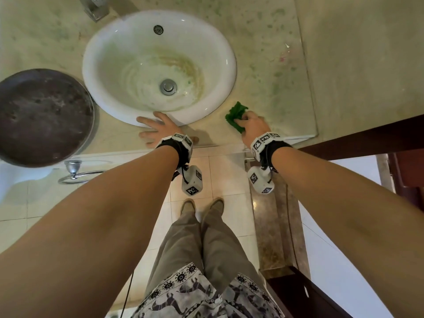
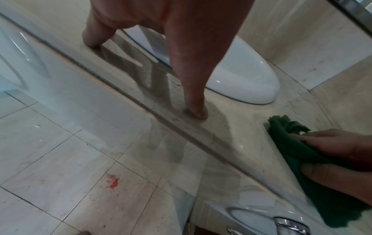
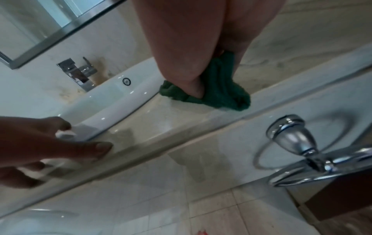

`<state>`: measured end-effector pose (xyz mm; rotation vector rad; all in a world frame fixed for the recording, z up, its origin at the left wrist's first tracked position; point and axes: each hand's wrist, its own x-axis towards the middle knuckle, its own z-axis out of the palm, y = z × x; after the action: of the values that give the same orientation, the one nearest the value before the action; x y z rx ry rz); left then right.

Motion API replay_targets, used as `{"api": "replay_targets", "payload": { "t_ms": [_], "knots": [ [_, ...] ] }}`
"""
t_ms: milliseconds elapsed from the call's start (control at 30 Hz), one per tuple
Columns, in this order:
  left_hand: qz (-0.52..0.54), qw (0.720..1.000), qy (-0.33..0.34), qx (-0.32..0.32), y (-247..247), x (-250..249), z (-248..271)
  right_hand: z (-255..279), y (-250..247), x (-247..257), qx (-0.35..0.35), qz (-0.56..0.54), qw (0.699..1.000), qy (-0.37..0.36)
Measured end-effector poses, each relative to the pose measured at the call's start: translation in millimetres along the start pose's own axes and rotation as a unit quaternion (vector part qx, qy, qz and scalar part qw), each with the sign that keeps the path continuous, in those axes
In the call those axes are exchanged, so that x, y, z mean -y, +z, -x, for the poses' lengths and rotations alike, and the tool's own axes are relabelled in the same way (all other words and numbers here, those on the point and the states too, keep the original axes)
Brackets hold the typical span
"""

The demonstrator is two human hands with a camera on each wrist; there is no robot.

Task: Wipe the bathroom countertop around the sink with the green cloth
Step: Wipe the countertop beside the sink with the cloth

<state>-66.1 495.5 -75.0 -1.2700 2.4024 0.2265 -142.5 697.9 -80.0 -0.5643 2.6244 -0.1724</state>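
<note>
A round white sink [image 1: 213,42] is set in a beige marble countertop [image 1: 270,72] flecked with green. My right hand [image 1: 249,123] grips a bunched green cloth [image 1: 236,113] and holds it down on the counter just right of the sink's front rim. In the right wrist view the cloth [image 3: 219,89] bulges out from under my curled fingers. My left hand [image 1: 156,129] lies flat with spread fingers on the counter's front edge, fingertips touching the sink rim. In the left wrist view the fingers [image 2: 193,89] press on the marble beside the sink [image 2: 241,82].
A chrome faucet [image 1: 94,8] stands behind the sink at top left. A dark round pan [image 1: 43,115] sits on the counter's left end. A chrome towel ring [image 1: 78,173] hangs below the counter edge. Dark wooden trim [image 1: 367,136] borders the right side.
</note>
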Motion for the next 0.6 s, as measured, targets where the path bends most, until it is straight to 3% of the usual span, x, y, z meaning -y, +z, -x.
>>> {"api": "replay_targets", "payload": {
  "t_ms": [233, 600],
  "knots": [
    [0.033, 0.999, 0.0, 0.0, 3, -2, -3, 2, 17, 44, 0.002, -0.028, 1.0, 0.001],
    [0.006, 1.0, 0.016, -0.011, 11, -3, -11, 9, 30, 79, 0.026, -0.006, 0.993, -0.119]
  ]
}}
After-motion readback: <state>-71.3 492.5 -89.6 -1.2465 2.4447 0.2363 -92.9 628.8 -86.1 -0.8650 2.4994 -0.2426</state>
